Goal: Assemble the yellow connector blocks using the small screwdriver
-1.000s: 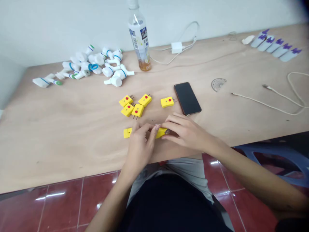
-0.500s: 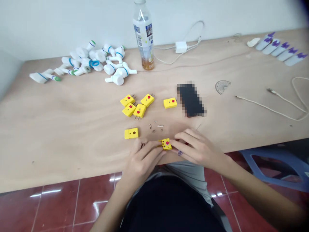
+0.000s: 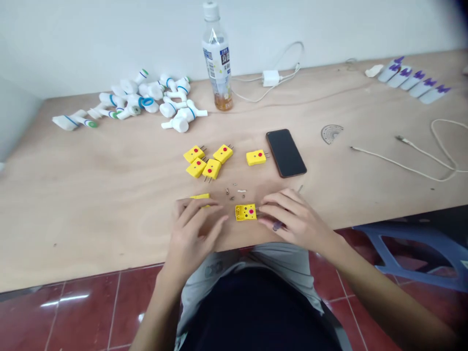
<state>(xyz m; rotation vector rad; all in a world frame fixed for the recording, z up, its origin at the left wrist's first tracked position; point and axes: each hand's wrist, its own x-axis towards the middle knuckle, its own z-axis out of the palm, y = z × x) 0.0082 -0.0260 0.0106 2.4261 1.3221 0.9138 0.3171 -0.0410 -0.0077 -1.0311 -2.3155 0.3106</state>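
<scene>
My right hand (image 3: pixel 298 219) pinches the metal pins of an open yellow plug half (image 3: pixel 245 212), whose hollow inside and red dot face up. A small purple piece (image 3: pixel 277 225) shows under its fingers; most of it is hidden. To the left, my left hand (image 3: pixel 193 231) has thumb and fingers apart, its fingers over a yellow plug cover (image 3: pixel 200 196) that they partly hide; I see no grip on it. Several tiny metal screws (image 3: pixel 231 198) and a short white strip (image 3: pixel 242 190) lie just beyond the plug half.
Several closed yellow plugs (image 3: pixel 211 169) lie farther back, with one more plug (image 3: pixel 256 157) beside a phone (image 3: pixel 286 152). Behind stand a drink bottle (image 3: pixel 221 73) and a pile of white-and-blue parts (image 3: pixel 137 97). A protractor (image 3: pixel 331 133), cable (image 3: pixel 387 163) and purple-topped pieces (image 3: pixel 411 80) are rightward.
My left hand has let go of the yellow plug half and moved left to the cover. The right hand keeps the plug half, now turned flat with its hollow showing. The view has shifted slightly.
</scene>
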